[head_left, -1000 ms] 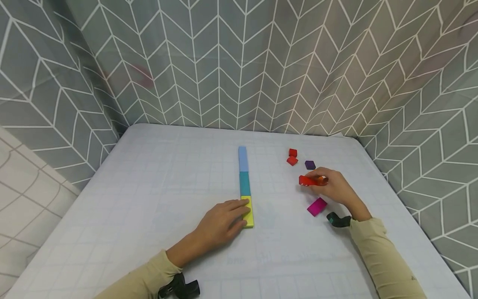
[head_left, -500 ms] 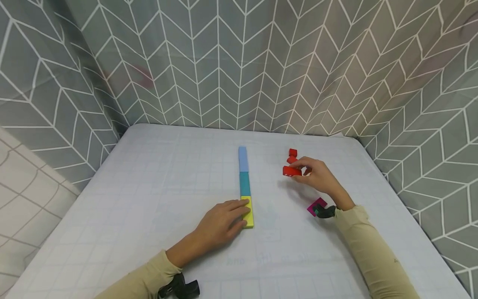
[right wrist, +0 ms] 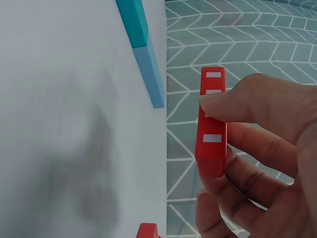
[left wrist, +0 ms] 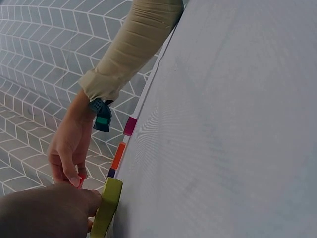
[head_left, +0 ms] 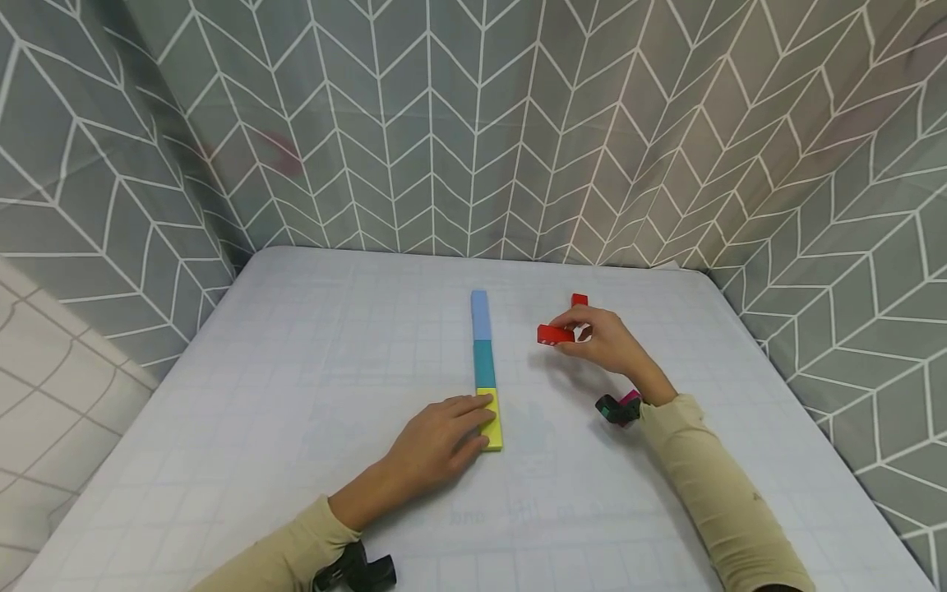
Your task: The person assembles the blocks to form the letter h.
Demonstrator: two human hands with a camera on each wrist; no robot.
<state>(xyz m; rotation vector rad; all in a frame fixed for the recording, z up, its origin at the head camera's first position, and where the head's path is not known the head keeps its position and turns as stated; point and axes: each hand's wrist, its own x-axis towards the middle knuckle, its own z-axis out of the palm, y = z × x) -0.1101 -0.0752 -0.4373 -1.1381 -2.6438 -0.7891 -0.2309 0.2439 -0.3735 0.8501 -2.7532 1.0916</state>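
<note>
Three flat blocks stand end to end in a line in the head view: a light blue block [head_left: 480,315], a teal block [head_left: 484,363] and a yellow block [head_left: 494,434]. My left hand [head_left: 432,444] rests its fingers on the yellow block, thumb near its left edge. My right hand [head_left: 602,339] pinches a red block [head_left: 553,335] above the table, right of the line. In the right wrist view, this red block [right wrist: 212,126] has white rectangles along one side, and my thumb lies across it.
Another red block [head_left: 580,299] lies beyond my right hand. A magenta block [head_left: 630,396] is partly hidden by the right wrist camera [head_left: 616,409]. The left wrist view also shows an orange block [left wrist: 118,155] and a dark block [left wrist: 111,172]. A patterned curtain [head_left: 444,123] hangs behind the table.
My right hand has carried the red block leftward and slightly away from me, toward the line. It now covers the nearer red block and the purple one. My left hand stays put.
</note>
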